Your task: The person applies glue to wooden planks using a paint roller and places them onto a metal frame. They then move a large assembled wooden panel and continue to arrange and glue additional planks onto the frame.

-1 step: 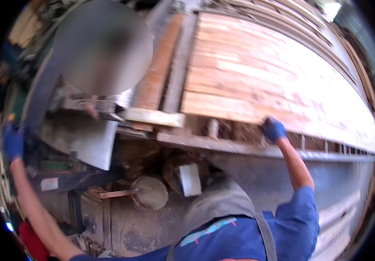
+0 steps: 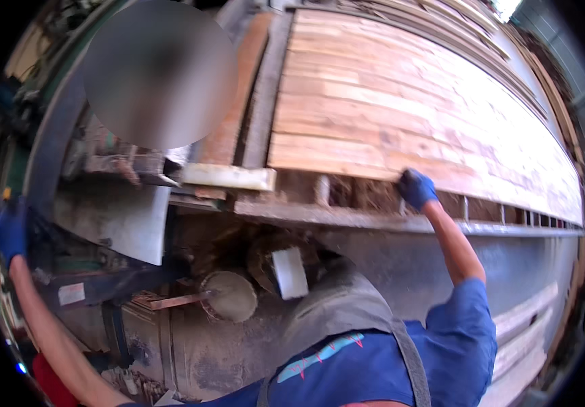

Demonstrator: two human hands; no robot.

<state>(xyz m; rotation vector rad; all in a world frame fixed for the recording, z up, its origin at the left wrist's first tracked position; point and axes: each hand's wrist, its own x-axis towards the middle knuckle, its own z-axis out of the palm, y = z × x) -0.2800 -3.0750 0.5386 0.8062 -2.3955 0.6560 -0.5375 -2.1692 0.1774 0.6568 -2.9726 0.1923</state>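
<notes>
A broad panel of pale wooden strips (image 2: 347,102) lies on a metal frame with a long front rail (image 2: 319,214). At the panel's near edge my gloved right hand (image 2: 417,190) is closed, its fingers curled against the wood. Far to the left, my gloved left hand (image 2: 11,230) is raised beside dark machinery, closed around something I cannot make out. A small yellow piece (image 2: 7,194) shows just above its fingers. Both gloves are blue.
Below the rail stand a round bucket (image 2: 230,297) with a wooden stick (image 2: 178,301) across its rim and another container with a white block (image 2: 290,273) on it. A pale board (image 2: 228,178) lies left of the panel. Long boards (image 2: 523,332) are stacked at lower right.
The whole view has shifted slightly, so things sit a little further left and higher. Both hands keep their places against the panel and the machinery.
</notes>
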